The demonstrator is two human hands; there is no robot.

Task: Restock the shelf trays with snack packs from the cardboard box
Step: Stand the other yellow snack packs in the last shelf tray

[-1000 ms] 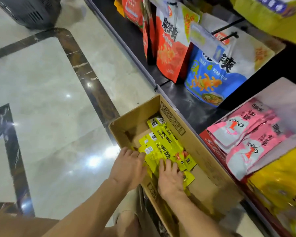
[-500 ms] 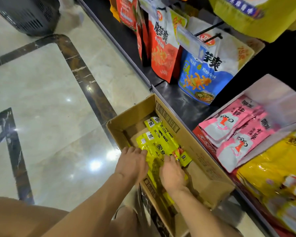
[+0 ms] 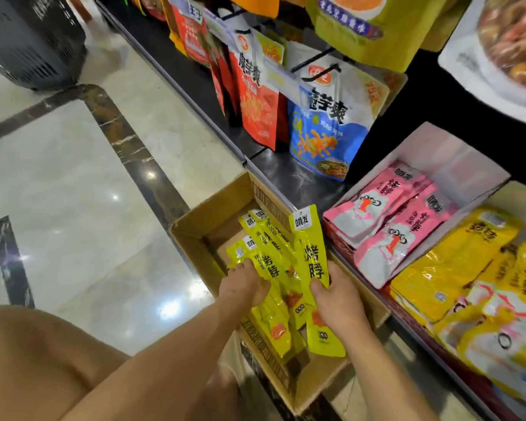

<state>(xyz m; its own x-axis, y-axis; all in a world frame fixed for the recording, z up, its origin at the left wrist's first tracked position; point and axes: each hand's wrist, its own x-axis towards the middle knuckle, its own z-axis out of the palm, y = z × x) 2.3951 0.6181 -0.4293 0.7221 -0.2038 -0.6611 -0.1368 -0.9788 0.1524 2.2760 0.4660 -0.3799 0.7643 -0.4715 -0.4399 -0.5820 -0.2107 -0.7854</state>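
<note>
**Both grips closed on yellow-green packs over the box**

Left grip (image 3: 245, 284) has its fingers curled over a fanned bundle of snack packs (image 3: 271, 262), low inside the cardboard box (image 3: 225, 205) on the floor. Right grip (image 3: 337, 296) pinches a raised pack (image 3: 312, 259) between thumb and fingers. That pack stands nearly upright above the box's shelf-side wall. I cannot tell whether more packs sit behind it.

I read this as the pick-up step: stock gathered, nothing placed yet. On the shelf to the right, a white tray (image 3: 456, 159) holds pink packs (image 3: 386, 214). Just beside it lie deeper yellow packs (image 3: 444, 268).

Next I would carry both handfuls up and right over the shelf edge. I need to square the fanned bundle first so none slide out. Which tray takes this flavour I cannot tell from here.
</note>
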